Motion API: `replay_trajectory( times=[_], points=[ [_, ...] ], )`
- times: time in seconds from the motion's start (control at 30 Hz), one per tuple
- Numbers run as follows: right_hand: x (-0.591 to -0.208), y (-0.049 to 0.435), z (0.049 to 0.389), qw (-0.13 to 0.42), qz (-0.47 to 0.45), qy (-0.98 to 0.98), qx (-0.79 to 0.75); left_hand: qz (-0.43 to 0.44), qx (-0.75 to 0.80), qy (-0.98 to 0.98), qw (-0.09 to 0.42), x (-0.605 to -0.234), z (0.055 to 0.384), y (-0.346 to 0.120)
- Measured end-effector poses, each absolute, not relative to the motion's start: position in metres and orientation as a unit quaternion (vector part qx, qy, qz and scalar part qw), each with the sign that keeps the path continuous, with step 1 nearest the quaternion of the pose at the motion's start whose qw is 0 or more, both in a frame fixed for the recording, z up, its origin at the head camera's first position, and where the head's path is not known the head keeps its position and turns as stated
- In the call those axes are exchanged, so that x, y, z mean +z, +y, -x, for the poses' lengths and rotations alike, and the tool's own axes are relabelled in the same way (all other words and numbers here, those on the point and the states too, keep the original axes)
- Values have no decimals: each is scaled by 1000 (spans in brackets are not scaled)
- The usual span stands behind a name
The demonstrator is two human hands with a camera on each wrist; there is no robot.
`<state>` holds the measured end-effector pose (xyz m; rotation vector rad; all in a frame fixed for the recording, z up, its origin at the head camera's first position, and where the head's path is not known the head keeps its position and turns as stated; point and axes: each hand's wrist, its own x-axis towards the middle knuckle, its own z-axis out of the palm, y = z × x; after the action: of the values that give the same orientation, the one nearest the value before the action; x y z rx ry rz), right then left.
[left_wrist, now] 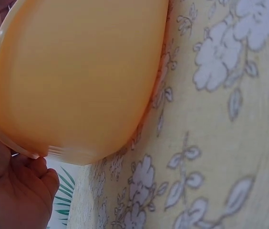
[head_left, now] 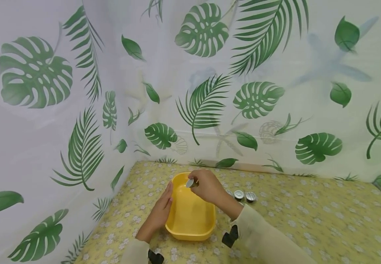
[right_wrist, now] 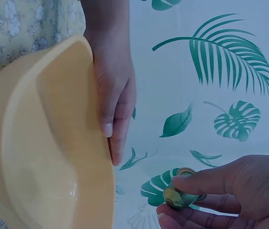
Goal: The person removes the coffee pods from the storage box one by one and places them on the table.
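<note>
A yellow plastic basin (head_left: 193,216) stands on the table, its long side running away from me. My left hand (head_left: 160,209) grips its left rim; in the left wrist view curled fingers (left_wrist: 39,179) meet the rim. Above the far part of the basin, my right hand (head_left: 207,187) pinches a coffee capsule (head_left: 189,182) between thumb and fingers. In the right wrist view the capsule (right_wrist: 178,196) shows a shiny green-gold body, tilted and apart from the basin. The basin's visible floor holds nothing.
Several silver-lidded capsules, among them one capsule (head_left: 239,194) and another capsule (head_left: 251,197), sit right of the basin, partly hidden by my right forearm. A yellow flowered cloth (head_left: 296,216) covers the table. Leaf-printed sheeting (head_left: 210,146) hangs behind and at left.
</note>
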<state>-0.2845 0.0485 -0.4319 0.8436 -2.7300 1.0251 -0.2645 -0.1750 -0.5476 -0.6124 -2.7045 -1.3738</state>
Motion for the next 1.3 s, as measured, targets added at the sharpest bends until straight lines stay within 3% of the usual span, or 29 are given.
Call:
replay_trajectory(
  times=[0.53,1.3],
  points=[
    [-428,98,247,45,-240,-867,434,190,-439,-878,31,-550,261,-179],
    [-441,146,227,70,-201,-868,449,189,-444,-876,25,-547,264,-174]
  ],
)
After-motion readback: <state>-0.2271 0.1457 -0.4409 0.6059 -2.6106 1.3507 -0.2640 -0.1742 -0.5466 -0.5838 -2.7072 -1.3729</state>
